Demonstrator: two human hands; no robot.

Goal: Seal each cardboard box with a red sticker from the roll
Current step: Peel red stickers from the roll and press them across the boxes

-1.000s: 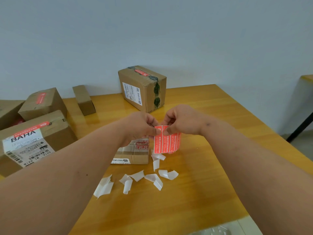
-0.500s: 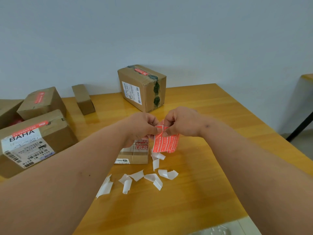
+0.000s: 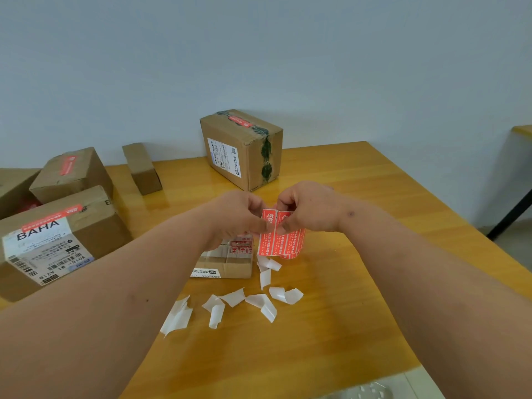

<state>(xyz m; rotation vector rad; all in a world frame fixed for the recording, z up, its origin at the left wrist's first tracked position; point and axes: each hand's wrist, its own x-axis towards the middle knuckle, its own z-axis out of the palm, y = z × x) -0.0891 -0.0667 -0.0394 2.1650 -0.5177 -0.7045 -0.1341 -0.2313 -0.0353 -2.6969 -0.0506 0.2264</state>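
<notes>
1. Fingers of the left hand (image 3: pixel 239 217) pinch the top corner of a red sticker (image 3: pixel 266 233); the right hand (image 3: pixel 309 208) curls round the sticker roll (image 3: pixel 292 243), both held above the table (image 3: pixel 331 312).
2. White backing scraps (image 3: pixel 230 302) lie nearest on the table.
3. A small flat box (image 3: pixel 227 262) sits under the left hand.
4. A BAHA box (image 3: pixel 57 240) stands left.
5. A taped box (image 3: pixel 244 148) stands by the wall.
</notes>
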